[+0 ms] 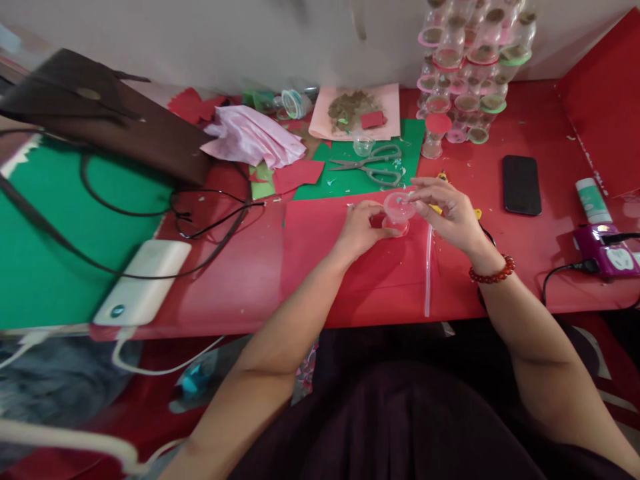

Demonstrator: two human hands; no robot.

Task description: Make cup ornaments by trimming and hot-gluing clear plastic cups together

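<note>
My left hand (359, 229) is closed round the lower part of a small clear plastic cup (399, 208) with a pinkish tint and a red base, like a little hourglass. It stands over a sheet of red paper (330, 267), its round mouth facing up. At the cup's right rim, the thumb and fingers of my right hand (447, 212) are pinched together; whatever lies between them is too small to make out. A glue stick (428, 273), thin and translucent, lies on the red paper. Partly hidden behind my right hand is a yellow tool (437, 209).
Grey-handled scissors (383, 165) lie on green paper beyond the cup. Behind them, pink paper (323, 123) bears brown grains. Stacked hourglass-like cups (457, 100) stand at the back right, near a phone (522, 185). A power bank (145, 283), cords and a dark bag (115, 120) occupy the left.
</note>
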